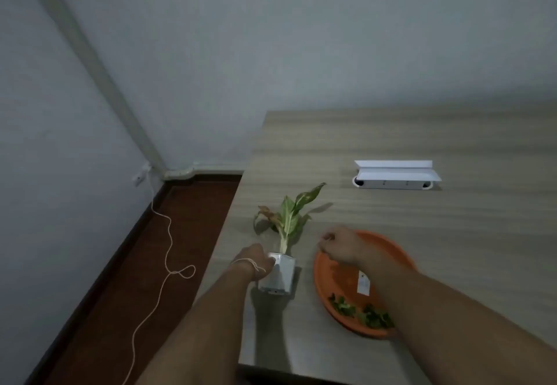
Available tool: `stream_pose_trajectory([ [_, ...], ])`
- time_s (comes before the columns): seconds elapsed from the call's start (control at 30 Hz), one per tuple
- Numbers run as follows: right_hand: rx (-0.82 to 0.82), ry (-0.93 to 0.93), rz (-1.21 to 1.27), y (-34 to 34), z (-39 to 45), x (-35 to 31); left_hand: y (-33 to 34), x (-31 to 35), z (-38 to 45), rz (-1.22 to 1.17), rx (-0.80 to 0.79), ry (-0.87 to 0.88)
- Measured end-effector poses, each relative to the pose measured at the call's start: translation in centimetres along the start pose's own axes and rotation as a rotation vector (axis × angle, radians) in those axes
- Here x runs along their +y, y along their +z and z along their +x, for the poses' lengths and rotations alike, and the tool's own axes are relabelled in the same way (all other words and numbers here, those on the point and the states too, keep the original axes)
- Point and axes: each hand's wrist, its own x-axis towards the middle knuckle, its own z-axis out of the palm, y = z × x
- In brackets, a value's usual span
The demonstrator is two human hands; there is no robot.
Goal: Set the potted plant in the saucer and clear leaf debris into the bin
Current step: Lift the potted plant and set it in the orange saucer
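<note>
- Right now the left hand point(256, 259) is wrapping around the rim of the white pot point(278, 274), fingers curled against its left side and gripping it; a thin string is circling that wrist
- The pot is standing upright on the wooden table point(422, 234), just beside the left edge of the orange saucer point(340, 282) and not inside it
- The plant point(289, 215) is rising from the pot, its pale green and pinkish leaves leaning away from the person
- The right hand point(339, 247) is hovering over the far left rim of the saucer with fingers bunched loosely together; whether it is pinching anything is too blurred to tell
- Green leaf scraps point(361, 313) are lying in the near part of the saucer, partly hidden by the right forearm, and a small white tag point(363, 283) is lying in the saucer close to that arm
- A white box-like object point(396, 175) is sitting further back on the table, well apart from the pot
- A pale cord point(167, 249) is trailing from a wall socket point(140, 176) down across the dark red floor point(120, 294) on the left
</note>
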Motion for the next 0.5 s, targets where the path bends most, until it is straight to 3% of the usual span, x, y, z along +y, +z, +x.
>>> stream_pose_trajectory([
  [0.17, -0.034, 0.071, 0.115, 6.2, 1.8, 1.2, 2.5, -1.1, 1.0, -0.151, -0.034, -0.039],
  [0.5, -0.011, 0.107, 0.389, 15.3, 3.6, 2.5, 4.3, -3.7, 1.1, -0.499, 0.005, 0.080],
])
